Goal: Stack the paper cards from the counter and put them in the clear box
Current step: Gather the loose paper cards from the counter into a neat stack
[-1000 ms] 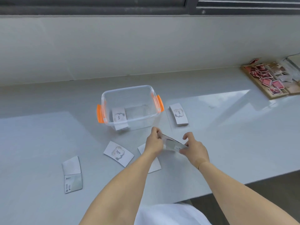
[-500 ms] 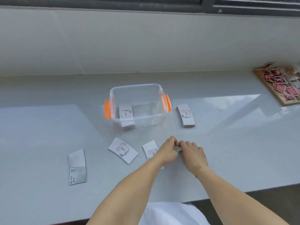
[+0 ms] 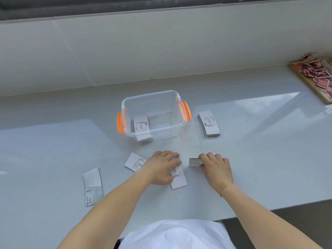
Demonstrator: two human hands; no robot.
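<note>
White paper cards with a "love" print are spread over the pale grey table (image 3: 251, 159). The right hand (image 3: 214, 166) pinches a small squared stack of white cards (image 3: 194, 162), its grip closed on the stack's end with one edge resting on the table. The left hand (image 3: 161, 165) lies flat on a loose white printed card (image 3: 177, 178), fingers pressed down on it, not yet lifting.

The step in hand looks like adding this card to the stack. Thin paper on a smooth top is hard to pinch, so it would be best to slide the card toward the stack or the table edge, lift a corner, then lay it print-side matched and tap the edges square.

A second printed card (image 3: 133, 162) sits just left of that hand, a blank-backed card (image 3: 92, 186) further left, and another stack (image 3: 209, 125) beside the clear plastic box with orange latches (image 3: 152, 97), which holds one stack already.
</note>
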